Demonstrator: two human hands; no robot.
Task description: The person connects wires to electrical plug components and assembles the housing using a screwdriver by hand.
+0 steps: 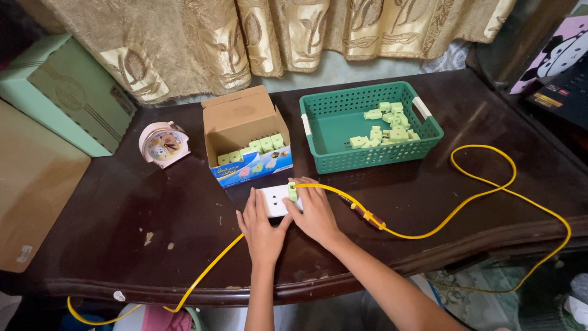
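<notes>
Our right hand (315, 214) pinches the green plug (293, 194) into the white socket block (277, 201) (left hand (262, 228) flat, bracing beside); misaligned pins could jam.

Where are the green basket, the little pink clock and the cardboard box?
green basket (324, 160), head view, front wall.
pink clock (164, 144), head view, clock face.
cardboard box (240, 121), head view, inner back wall.

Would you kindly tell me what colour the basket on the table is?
The basket is green, holding pale green plugs; the head view shows it clearly.
</notes>
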